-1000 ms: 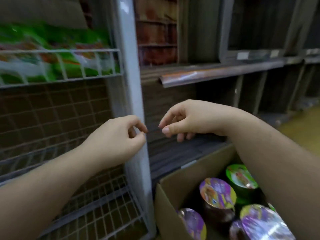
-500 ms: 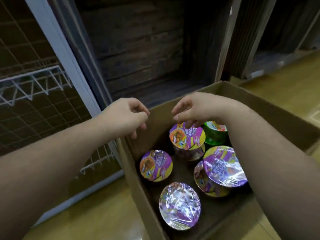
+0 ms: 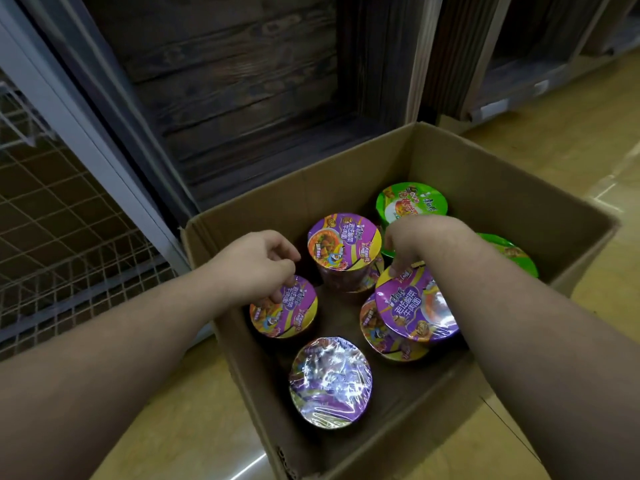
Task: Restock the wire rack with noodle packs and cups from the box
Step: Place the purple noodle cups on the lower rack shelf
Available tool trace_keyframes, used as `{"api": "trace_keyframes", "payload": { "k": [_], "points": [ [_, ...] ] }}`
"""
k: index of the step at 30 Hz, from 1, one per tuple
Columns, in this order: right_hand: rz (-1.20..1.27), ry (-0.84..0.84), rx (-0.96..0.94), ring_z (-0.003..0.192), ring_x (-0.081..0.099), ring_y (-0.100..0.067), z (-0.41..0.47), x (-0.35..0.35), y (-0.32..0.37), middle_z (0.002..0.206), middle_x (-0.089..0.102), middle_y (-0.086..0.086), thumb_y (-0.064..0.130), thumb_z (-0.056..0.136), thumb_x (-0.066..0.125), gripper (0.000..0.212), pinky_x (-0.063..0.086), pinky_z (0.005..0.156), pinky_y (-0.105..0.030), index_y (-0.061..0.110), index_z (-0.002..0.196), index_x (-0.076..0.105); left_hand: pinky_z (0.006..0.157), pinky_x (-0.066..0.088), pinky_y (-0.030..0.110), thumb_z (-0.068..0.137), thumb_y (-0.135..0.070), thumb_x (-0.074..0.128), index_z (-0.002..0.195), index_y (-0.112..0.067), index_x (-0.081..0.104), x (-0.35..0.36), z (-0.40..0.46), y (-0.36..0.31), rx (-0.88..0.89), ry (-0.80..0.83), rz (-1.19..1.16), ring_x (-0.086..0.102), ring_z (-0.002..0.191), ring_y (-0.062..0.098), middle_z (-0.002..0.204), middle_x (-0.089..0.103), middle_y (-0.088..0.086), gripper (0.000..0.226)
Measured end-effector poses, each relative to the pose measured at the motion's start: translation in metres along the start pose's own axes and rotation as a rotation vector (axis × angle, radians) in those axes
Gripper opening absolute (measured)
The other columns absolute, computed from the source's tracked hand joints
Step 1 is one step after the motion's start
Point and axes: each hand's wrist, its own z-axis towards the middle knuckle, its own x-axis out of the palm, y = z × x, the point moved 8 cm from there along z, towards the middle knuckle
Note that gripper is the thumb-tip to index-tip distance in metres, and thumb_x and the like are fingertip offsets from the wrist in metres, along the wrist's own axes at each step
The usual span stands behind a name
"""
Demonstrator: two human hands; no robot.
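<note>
An open cardboard box (image 3: pixel 505 199) on the floor holds several noodle cups. Purple-lidded cups stand at the centre (image 3: pixel 343 242), left (image 3: pixel 289 315), front (image 3: pixel 330 382) and right (image 3: pixel 417 306), the right one stacked on another. Two green-lidded cups (image 3: pixel 412 200) sit at the back right. My left hand (image 3: pixel 254 265) hovers inside the box with loosely curled fingers, its fingertips at the back rim of the left purple cup. My right hand (image 3: pixel 417 239) reaches down between the centre and right purple cups, with a fingertip on the right cup's lid. Neither hand holds a cup.
The white wire rack (image 3: pixel 69 244) stands at the left, with its grey upright post (image 3: pixel 86 133) next to the box's corner. Dark wooden shelving (image 3: pixel 242 81) rises behind the box. Yellowish floor (image 3: pixel 571 133) lies around it.
My view has dropped from the rack shelves to the box. Both hands have moved down and forward into the box, reaching the purple cups.
</note>
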Motion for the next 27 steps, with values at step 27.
{"api": "trace_keyframes", "payload": {
  "k": [27],
  "points": [
    [0.765, 0.129, -0.382, 0.086, 0.074, -0.018, -0.056, -0.053, 0.046, 0.094, 0.077, -0.001, 0.035, 0.078, 0.078, 0.035, 0.059, 0.062, -0.029, 0.021, 0.109, 0.071, 0.101, 0.047, 0.058, 0.064, -0.06, 0.081, 0.122, -0.032, 0.06, 0.02, -0.019, 0.009, -0.133, 0.213, -0.547, 0.069, 0.108, 0.029, 0.111, 0.075, 0.0, 0.068]
  ]
}}
